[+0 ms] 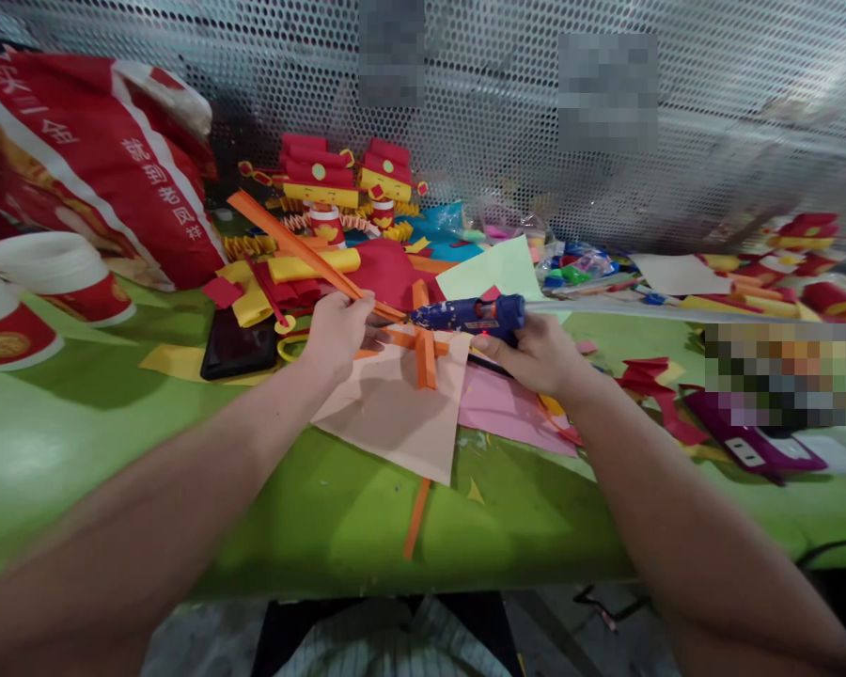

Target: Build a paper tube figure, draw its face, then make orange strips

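My left hand [339, 331] pinches a long orange paper strip [296, 246] that slants up to the left. My right hand [532, 353] is wrapped round the handle of a blue glue gun [465, 314]. The gun's nozzle points left and meets the strips near my left fingertips. Under the nozzle, folded orange strips [425, 357] cross over a pale pink sheet [401, 404]. Another orange strip [417, 519] pokes out below the sheet's lower edge. Whether the nozzle touches the paper cannot be made out.
Paper cups [77, 282] and a red bag [148, 179] stand at the left. A black phone [238, 344] lies beside yellow paper rolls. Red and yellow paper figures [317, 174] stand behind. A purple power strip [754, 442] is at the right of the green table [310, 527].
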The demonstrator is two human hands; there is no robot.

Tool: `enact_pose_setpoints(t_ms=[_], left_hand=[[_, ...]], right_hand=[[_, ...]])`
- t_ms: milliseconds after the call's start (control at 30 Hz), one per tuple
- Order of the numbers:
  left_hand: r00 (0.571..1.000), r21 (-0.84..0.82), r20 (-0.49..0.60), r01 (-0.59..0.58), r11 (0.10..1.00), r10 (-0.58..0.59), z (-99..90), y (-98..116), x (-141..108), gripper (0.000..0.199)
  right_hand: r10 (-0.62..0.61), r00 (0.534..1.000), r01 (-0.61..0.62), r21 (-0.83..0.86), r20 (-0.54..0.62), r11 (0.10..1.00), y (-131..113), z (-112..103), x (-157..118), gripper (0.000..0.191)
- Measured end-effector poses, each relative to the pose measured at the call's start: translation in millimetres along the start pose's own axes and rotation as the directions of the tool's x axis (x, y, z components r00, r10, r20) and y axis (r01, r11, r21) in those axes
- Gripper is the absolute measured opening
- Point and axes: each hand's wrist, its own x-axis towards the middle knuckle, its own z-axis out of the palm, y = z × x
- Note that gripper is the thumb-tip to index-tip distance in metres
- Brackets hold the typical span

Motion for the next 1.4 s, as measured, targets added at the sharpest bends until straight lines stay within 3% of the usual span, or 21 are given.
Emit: enact_pose_setpoints(t_ms=[233, 467, 867, 1400], left_hand=[[0.999, -0.018, 0.019, 0.04, 0.999, -0.04, 0.2, 0.7, 1.1, 0.013], [0.998, -0.036, 0.037, 0.044, 0.998, -0.043, 0.8, -2.6, 0.2, 0.011], [0.996, -0.054, 0.049, 0.075, 0.996, -0.073, 1.1, 1.1, -0.8, 0.014], [0.997, -0.049, 0.04, 0.066, 0.997, -0.064, -0.2, 2.2, 1.2, 0.015]], right_hand=[[-0.033, 0.999, 0.033, -0.122, -0.002, 0.992, -0.6, 1.8, -3.9, 0.042], [-0.096, 0.995, 0.099, -0.112, 0.026, 0.989, -4.3, 4.6, -3.6, 0.045], [-0.011, 0.999, 0.017, -0.151, 0.041, 0.988, -1.9, 3.2, -4.0, 0.037], [0.012, 1.0, -0.008, -0.226, 0.016, 0.974, 5.0, 0.9, -5.8, 0.049]])
